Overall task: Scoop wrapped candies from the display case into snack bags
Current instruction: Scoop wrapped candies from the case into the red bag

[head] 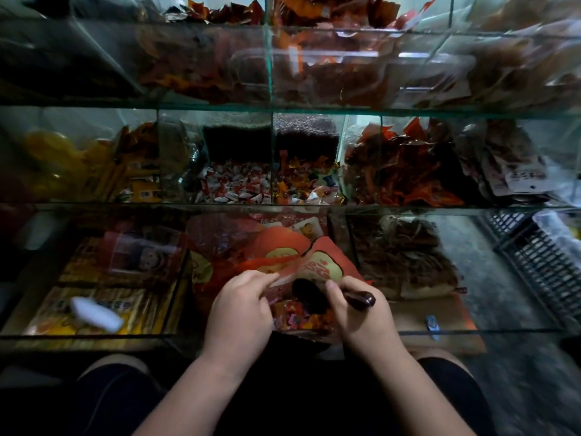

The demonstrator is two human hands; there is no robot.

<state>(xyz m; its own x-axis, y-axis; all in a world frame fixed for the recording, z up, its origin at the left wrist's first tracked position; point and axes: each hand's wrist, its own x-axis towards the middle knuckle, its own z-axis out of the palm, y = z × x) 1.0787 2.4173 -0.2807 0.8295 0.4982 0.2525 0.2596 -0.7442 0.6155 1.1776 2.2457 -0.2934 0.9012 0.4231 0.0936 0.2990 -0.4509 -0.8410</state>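
Glass display case [314,110], grey floor [522,385], black crate [542,265]

Left hand [239,306], right hand [361,313]: fingers [334,290] curled.

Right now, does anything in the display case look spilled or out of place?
No spill shows. One white bottle-shaped object lies on its side atop the yellow packets, bottom left compartment; too blurred to identify.

Both forearms [195,388] are bare; dark, near-black cloth [103,401] covers both thighs, just below the clear glass display case [94,336].
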